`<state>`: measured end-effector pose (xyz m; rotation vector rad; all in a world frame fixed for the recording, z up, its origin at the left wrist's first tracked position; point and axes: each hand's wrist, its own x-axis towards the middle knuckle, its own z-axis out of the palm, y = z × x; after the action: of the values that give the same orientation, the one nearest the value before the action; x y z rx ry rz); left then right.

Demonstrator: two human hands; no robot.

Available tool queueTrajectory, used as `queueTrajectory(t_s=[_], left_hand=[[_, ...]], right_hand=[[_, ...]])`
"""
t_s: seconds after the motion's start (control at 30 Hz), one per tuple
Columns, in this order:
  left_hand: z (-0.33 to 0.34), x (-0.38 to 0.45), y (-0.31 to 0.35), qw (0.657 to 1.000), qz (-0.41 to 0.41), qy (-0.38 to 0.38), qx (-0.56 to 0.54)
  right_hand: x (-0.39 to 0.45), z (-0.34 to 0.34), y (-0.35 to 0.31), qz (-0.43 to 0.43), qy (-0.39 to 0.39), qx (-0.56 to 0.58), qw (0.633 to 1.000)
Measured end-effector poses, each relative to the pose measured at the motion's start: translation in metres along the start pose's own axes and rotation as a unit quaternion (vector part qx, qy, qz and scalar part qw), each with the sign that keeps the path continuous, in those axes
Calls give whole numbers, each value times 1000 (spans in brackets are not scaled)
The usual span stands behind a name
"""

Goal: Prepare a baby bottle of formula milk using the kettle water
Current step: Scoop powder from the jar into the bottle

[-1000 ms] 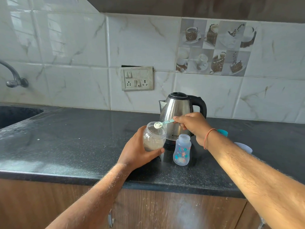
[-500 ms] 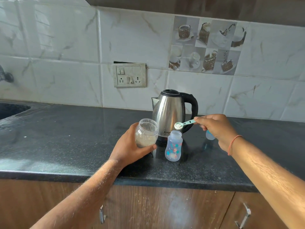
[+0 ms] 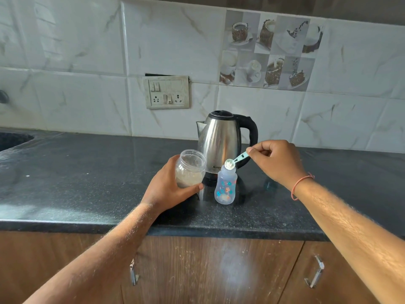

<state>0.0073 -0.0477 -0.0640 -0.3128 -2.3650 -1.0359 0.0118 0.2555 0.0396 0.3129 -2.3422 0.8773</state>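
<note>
Standing uncapped, bottle – clear, printed, perhaps powder inside.

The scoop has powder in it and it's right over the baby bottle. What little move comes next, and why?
Probably tip the scoop over. The right hand holds it, still full of white powder, right above the open mouth of the baby bottle, which stands upright on the counter. Turning it should drop the powder in. The left hand holds the formula jar aside.

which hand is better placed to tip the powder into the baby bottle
Right. The right hand already holds the small teal scoop of white powder over the clear printed baby bottle; the left hand grips the clear plastic jar.
</note>
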Motion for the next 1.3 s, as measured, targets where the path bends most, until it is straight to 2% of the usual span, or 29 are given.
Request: queueTrajectory(t_s=[0.1,0.23,0.33,0.43,0.5,0.6,0.67,0.73,0.83,0.93,1.03,1.13,1.2,1.3], left_hand=[[0,0,0,1000,0,-3,-1],[0,0,0,1000,0,0,2],[0,0,1,1000,2,3,5],[1,0,1,1000,3,4,2],[1,0,0,1000,2,4,4],[1,0,0,1000,1,1,6],[1,0,0,1000,2,0,4],[1,0,0,1000,2,-1,3],[1,0,0,1000,4,-2,3],[1,0,1,1000,7,1,-2],[2,-1,0,1000,14,2,-6],[1,0,1,1000,21,1,-6],[1,-1,2,1000,28,6,-7],[1,-2,3,999,35,12,-12]], right_hand=[[-9,-1,1,-137,34,-39,989],[-16,1,5,-306,49,-115,944],[-16,1,10,-374,66,-155,912],[-16,0,14,-401,88,-168,896],[-14,2,16,-388,88,-160,903],[-16,5,15,-309,81,-91,943],[-17,5,10,-196,68,-22,978],[-16,5,6,-53,41,58,996],[-9,5,0,96,30,159,982],[1,7,-9,174,30,226,958],[10,14,-25,175,-10,259,950],[14,29,-43,117,-51,234,964],[14,43,-56,39,-67,169,983],[14,58,-72,-89,-87,-16,992]])
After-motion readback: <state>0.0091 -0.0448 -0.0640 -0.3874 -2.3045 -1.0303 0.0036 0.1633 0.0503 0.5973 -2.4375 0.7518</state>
